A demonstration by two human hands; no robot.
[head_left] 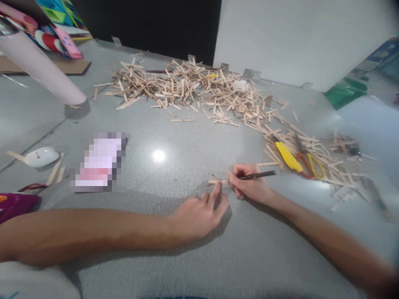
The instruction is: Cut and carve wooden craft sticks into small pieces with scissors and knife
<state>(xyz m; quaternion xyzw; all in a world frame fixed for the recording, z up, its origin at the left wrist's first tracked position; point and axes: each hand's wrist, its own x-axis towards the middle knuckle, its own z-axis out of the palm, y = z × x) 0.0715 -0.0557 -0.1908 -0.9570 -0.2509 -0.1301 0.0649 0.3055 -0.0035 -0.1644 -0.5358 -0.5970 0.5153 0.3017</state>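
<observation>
A short flat wooden stick (pixel 213 182) lies on the grey table in front of me. With its index finger stretched onto the stick, my left hand (pixel 199 214) holds it down; the other fingers are partly curled. My right hand (pixel 251 182) is closed around a dark pen (pixel 260 175), whose back end points right. Its fingertips meet the stick's right end and hide the pen's tip. Just beyond the right hand lies another wooden stick (pixel 268 164), partly behind that hand.
A heap of wooden sticks (pixel 187 85) spreads across the back and right. Scissors (pixel 307 166) and a yellow-handled tool (pixel 288 157) lie on its right part. Leftward are a blurred-out phone (pixel 99 162), a white mouse (pixel 41 157), a purple pouch (pixel 18 206) and a pale bottle (pixel 46 68).
</observation>
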